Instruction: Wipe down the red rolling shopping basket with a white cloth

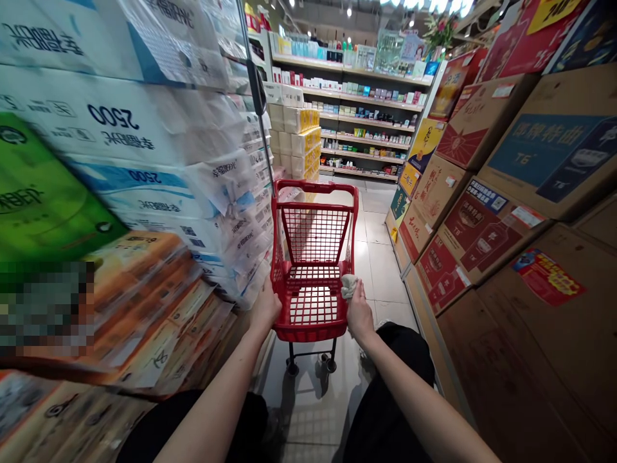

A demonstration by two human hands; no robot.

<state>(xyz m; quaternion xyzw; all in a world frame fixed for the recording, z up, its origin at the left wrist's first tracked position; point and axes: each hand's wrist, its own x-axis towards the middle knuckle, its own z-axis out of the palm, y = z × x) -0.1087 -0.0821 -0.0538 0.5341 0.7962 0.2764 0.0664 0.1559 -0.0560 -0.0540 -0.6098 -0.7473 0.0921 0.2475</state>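
Note:
A small red shopping cart (pixel 313 333) with a mesh basket stands in front of me, between my arms. My left hand (pixel 265 305) is closed around the cart's left side, its fingertips partly hidden. At the right side of the cart, my right hand (pixel 359 316) holds a crumpled pale cloth (pixel 349 287) against the red frame. The basket's lattice floor shows light through it, and the cart's black wheels rest on the floor tiles. My bent legs in black flank the space below.
Stacked white tissue packs (pixel 159 122) rise close on the left, above orange-wrapped packs (pixel 159 334). Cardboard cartons (pixel 482 225) line the right. A thin metal pole (pixel 260 96) stands left of the cart. Tiled floor (pixel 369 257) leads to stocked shelves (pixel 357 93) at the back.

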